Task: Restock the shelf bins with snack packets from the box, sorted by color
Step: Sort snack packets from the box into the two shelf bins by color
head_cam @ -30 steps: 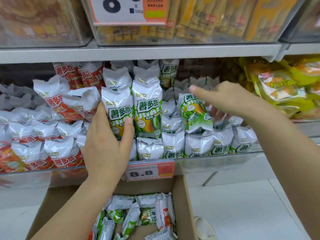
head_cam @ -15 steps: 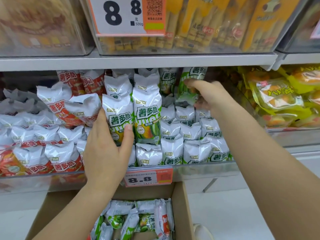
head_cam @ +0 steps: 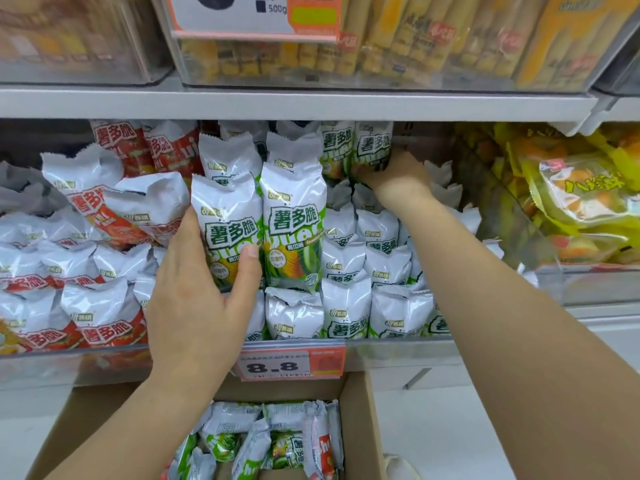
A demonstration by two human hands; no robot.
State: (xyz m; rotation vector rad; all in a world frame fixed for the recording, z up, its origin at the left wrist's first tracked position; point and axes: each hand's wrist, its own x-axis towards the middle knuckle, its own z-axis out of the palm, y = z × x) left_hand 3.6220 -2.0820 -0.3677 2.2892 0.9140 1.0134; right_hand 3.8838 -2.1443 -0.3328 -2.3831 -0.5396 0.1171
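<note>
The right hand (head_cam: 398, 178) has carried a green packet (head_cam: 372, 150) to the bin's back row, fingers clamped on it — nearly placed. The left hand (head_cam: 201, 289) still grips an upright front packet (head_cam: 228, 226).

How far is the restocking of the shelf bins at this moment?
Mostly done: the green bin is packed with green packets and the red bin with red ones. In hand: the left hand steadies an upright green packet, and the right hand sets another green packet at the back. Left: the cardboard box holds more green packets and at least one red packet.
</note>
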